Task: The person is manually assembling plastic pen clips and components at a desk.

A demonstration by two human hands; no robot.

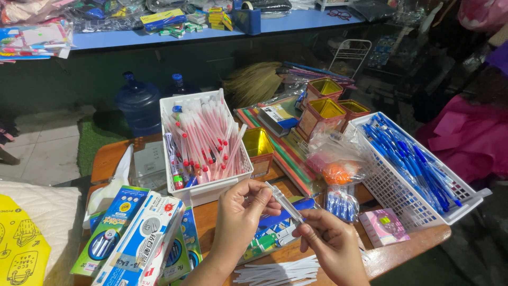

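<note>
While both hands meet over the front edge of the wooden table [423,241], they share one item: a clear pen barrel [284,202], held slantwise between them.

Left hand [238,214]: fingers curled, thumb and fingertips pinched on the barrel's upper end.
Right hand [330,238]: fingers folded, closed on the barrel's lower end.

Surrounding stock:
- White basket [203,189], just behind the left hand, packed with red-tipped pens [203,135] leaning at all angles.
- Second white basket [391,185], to the right, filled with blue pens [410,159]; its far corner overhangs the table edge.
- Bag of blue caps [341,204], just beside the right hand.
- Bag with orange pieces [336,172], behind the caps.
- Gold-lined tins [323,114], several, open, further back.
- Pen cartons [137,238], stacked at the left.
- White strips [280,271], loose, at the near edge under the hands.
- Pink box [383,226], near the right corner.

Risks, as judged: the barrel is slim and held only at its ends, so a slack pinch could drop it among the strips or off the near edge. A stray elbow could tip the overhanging blue-pen basket. The strips lie loose and could be brushed to the floor by a wrist.
</note>
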